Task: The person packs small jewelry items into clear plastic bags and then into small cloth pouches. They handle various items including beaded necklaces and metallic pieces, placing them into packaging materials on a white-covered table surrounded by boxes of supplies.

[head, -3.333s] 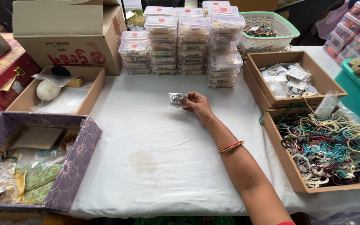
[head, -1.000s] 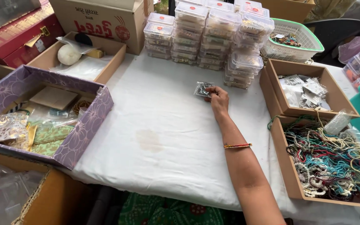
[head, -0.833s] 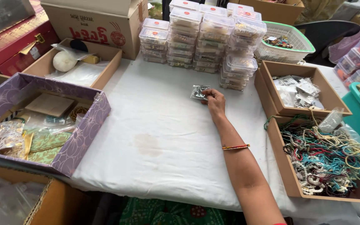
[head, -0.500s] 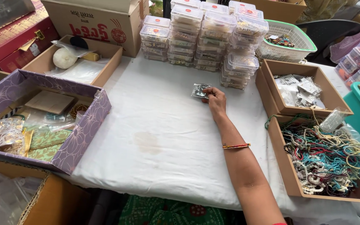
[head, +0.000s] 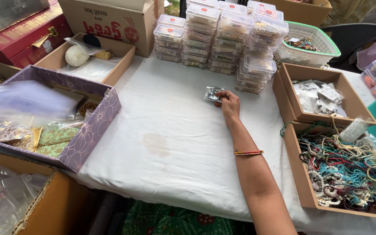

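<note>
- Forearm stretches up from six o'clock, a thin orange-red bangle [head: 248, 152] on the wrist, skin bare against the white tablecloth [head: 170, 130].
- Right hand [head: 230, 102] rests knuckles-up at centre table, fingers curled narrow, fingertips pinching the edge of a small clear packet [head: 213, 93].
- That packet lies flat on the cloth at about twelve o'clock from the hand, crinkly plastic with something dark and glinting inside; the contents are too small to make out.
- Left hand is nowhere in view, so its state cannot be told.
- Handling it well, as I judge it: slick film like that wants a light pinch at the rim and a low slide over the cloth, not a squeeze on the contents.
- At three o'clock, a shallow cardboard tray [head: 293, 148] brims with tangled bead strings, teal, red and cream, knotty and loose.
- At nine o'clock, a purple floral box [head: 93, 130] holds green-and-gold fabric pieces and shiny wrappers.
- Farther, at one o'clock, a second cardboard tray [head: 287, 93] carries more flat clear packets.
- At the far edge, stacked clear lidded boxes [head: 223, 37], rigid and glossy, stand in columns just beyond the packet.
</note>
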